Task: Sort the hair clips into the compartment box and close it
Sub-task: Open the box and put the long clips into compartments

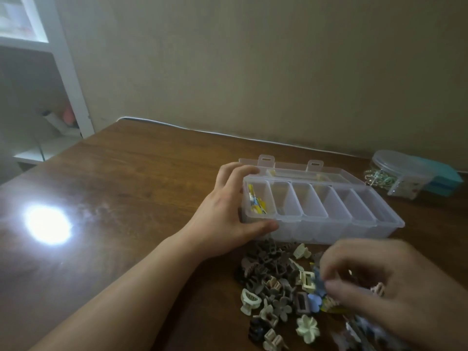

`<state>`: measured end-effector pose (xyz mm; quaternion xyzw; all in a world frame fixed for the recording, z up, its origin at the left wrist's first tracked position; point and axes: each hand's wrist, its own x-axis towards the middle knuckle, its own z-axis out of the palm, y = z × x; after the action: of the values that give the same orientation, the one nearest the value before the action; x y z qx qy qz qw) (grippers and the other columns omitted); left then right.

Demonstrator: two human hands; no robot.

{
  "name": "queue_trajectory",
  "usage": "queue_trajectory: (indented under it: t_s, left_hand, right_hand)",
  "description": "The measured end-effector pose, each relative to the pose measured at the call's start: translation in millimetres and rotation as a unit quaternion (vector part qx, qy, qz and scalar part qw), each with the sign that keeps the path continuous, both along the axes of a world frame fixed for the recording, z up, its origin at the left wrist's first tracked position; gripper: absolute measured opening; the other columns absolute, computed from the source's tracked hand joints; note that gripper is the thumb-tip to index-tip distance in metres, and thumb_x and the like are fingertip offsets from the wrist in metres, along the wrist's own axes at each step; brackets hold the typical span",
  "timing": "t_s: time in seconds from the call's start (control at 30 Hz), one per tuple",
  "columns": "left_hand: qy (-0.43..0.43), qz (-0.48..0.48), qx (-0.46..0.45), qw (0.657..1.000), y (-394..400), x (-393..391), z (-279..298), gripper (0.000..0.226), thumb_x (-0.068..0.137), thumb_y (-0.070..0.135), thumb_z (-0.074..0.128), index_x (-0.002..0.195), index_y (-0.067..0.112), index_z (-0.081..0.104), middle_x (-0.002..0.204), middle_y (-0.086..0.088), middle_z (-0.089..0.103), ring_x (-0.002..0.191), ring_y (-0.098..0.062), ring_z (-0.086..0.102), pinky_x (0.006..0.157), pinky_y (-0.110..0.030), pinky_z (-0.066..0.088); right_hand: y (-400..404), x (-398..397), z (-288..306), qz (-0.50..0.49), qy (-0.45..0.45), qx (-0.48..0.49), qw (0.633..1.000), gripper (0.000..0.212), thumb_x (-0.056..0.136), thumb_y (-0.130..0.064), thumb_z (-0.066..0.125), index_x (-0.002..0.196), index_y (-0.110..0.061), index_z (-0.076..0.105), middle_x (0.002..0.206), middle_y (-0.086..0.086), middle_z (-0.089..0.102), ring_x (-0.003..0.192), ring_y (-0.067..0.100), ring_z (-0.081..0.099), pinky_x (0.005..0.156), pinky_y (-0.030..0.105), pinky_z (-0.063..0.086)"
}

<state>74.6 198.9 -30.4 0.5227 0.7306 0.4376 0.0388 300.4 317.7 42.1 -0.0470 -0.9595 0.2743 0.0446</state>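
A clear plastic compartment box point(364, 228) lies open on the wooden table, its lid point(298, 171) folded back behind it. Yellow and blue clips point(256, 203) fill the leftmost compartment; the other compartments look bare. My left hand point(228, 219) grips the box's left end, fingers over the far corner, thumb on the front wall. In front of the box lies a pile of small hair clips point(276, 279) in brown, cream and blue. My right hand point(374, 277), blurred, reaches into the pile's right side, its fingertips at a blue flower clip point(319, 283).
A round clear jar point(395, 173) with pale green clips stands at the back right beside a teal box point(445, 178). The wall runs close behind the box. A white shelf unit point(50, 97) stands beyond the table's left corner. A bright light reflection point(48, 224) glares on the tabletop.
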Motion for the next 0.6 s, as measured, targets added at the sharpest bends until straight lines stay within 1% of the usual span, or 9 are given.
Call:
queue_trajectory:
  t_s: [0.03, 0.07, 0.1, 0.17, 0.23, 0.37, 0.43, 0.53, 0.6]
  left_hand:
    - [-0.007, -0.002, 0.003, 1.000, 0.6, -0.5, -1.3, 0.090, 0.070, 0.057, 0.080, 0.143, 0.036, 0.030, 0.145, 0.023, 0.019, 0.126, -0.011, 0.047, 0.101, -0.036, 0.052]
    - [-0.011, -0.004, 0.007, 1.000, 1.4, -1.1, -2.5, 0.091, 0.070, 0.057, 0.080, 0.143, 0.037, 0.029, 0.145, 0.023, 0.019, 0.126, -0.011, 0.047, 0.102, -0.036, 0.052]
    - [-0.016, -0.006, 0.010, 1.000, 2.1, -1.9, -3.7, 0.092, 0.070, 0.057, 0.080, 0.144, 0.037, 0.029, 0.145, 0.022, 0.019, 0.126, -0.012, 0.048, 0.101, -0.037, 0.052]
    - [-0.022, -0.008, 0.012, 1.000, 2.4, -2.7, -5.1, 0.092, 0.070, 0.056, 0.080, 0.144, 0.036, 0.030, 0.145, 0.020, 0.020, 0.124, -0.013, 0.050, 0.101, -0.036, 0.052]
    - [-0.019, -0.010, 0.017, 1.000, 1.4, -2.8, -5.3, 0.091, 0.070, 0.057, 0.080, 0.143, 0.035, 0.032, 0.143, 0.017, 0.023, 0.121, -0.012, 0.052, 0.099, -0.036, 0.054]
    - [0.003, -0.010, 0.027, 1.000, 0.3, -2.5, -4.8, 0.082, 0.067, 0.067, 0.071, 0.132, 0.039, 0.030, 0.136, 0.012, 0.027, 0.118, -0.015, 0.054, 0.095, -0.039, 0.055]
    - [0.010, -0.009, 0.028, 1.000, 1.3, -3.4, -5.4, 0.078, 0.067, 0.067, 0.070, 0.128, 0.035, 0.034, 0.134, 0.011, 0.029, 0.115, -0.015, 0.055, 0.093, -0.038, 0.056]
    - [0.013, -0.004, 0.010, 1.000, 2.4, -3.0, -4.8, 0.066, 0.069, 0.066, 0.071, 0.119, 0.031, 0.047, 0.133, 0.012, 0.028, 0.116, -0.014, 0.053, 0.095, -0.038, 0.055]
    - [0.021, 0.000, -0.001, 1.000, 2.4, -3.2, -4.4, 0.060, 0.068, 0.066, 0.071, 0.113, 0.031, 0.053, 0.133, 0.013, 0.028, 0.118, -0.013, 0.051, 0.096, -0.038, 0.054]
  right_hand:
    - [1.4, -7.6, 3.4, -0.022, 0.011, -0.083, 0.996, 0.015, 0.077, -0.048, 0.068, 0.091, -0.046, 0.063, 0.084, -0.019, 0.067, 0.075, 0.001, 0.064, 0.065, 0.013, 0.051]
    - [3.8, -18.1, 5.5, -0.044, 0.038, -0.116, 0.992, 0.020, 0.075, -0.042, 0.069, 0.095, -0.044, 0.063, 0.086, -0.015, 0.069, 0.073, 0.003, 0.066, 0.064, 0.017, 0.054]
    - [5.6, -32.2, 7.9, -0.068, 0.069, -0.132, 0.986, 0.020, 0.077, -0.033, 0.071, 0.095, -0.039, 0.064, 0.084, -0.010, 0.070, 0.069, 0.006, 0.067, 0.061, 0.020, 0.055]
    - [4.8, -64.8, 12.6, -0.107, 0.153, -0.141, 0.972, 0.015, 0.082, -0.016, 0.072, 0.090, -0.027, 0.067, 0.075, -0.003, 0.071, 0.060, 0.006, 0.065, 0.056, 0.018, 0.051]
    - [4.4, -94.9, 9.0, -0.131, 0.193, -0.124, 0.964, 0.008, 0.083, -0.014, 0.073, 0.083, -0.021, 0.070, 0.071, -0.003, 0.071, 0.060, 0.003, 0.063, 0.055, 0.016, 0.048]
    - [4.2, -116.1, -3.2, -0.121, 0.110, -0.020, 0.986, 0.003, 0.085, -0.025, 0.071, 0.084, -0.028, 0.073, 0.077, -0.012, 0.069, 0.072, -0.007, 0.061, 0.058, 0.008, 0.044]
    - [3.6, -103.7, 2.7, -0.105, 0.123, 0.010, 0.987, 0.004, 0.085, -0.028, 0.069, 0.086, -0.028, 0.073, 0.078, -0.014, 0.069, 0.073, -0.006, 0.060, 0.061, 0.005, 0.043]
    - [7.8, -61.6, 19.9, -0.089, 0.152, 0.045, 0.983, 0.005, 0.085, -0.031, 0.066, 0.082, -0.032, 0.070, 0.075, -0.015, 0.066, 0.072, -0.008, 0.057, 0.062, 0.003, 0.042]
    - [11.9, -25.4, 26.0, -0.047, 0.064, 0.071, 0.994, 0.006, 0.082, -0.038, 0.064, 0.077, -0.037, 0.065, 0.084, -0.025, 0.064, 0.075, -0.008, 0.059, 0.061, 0.004, 0.043]
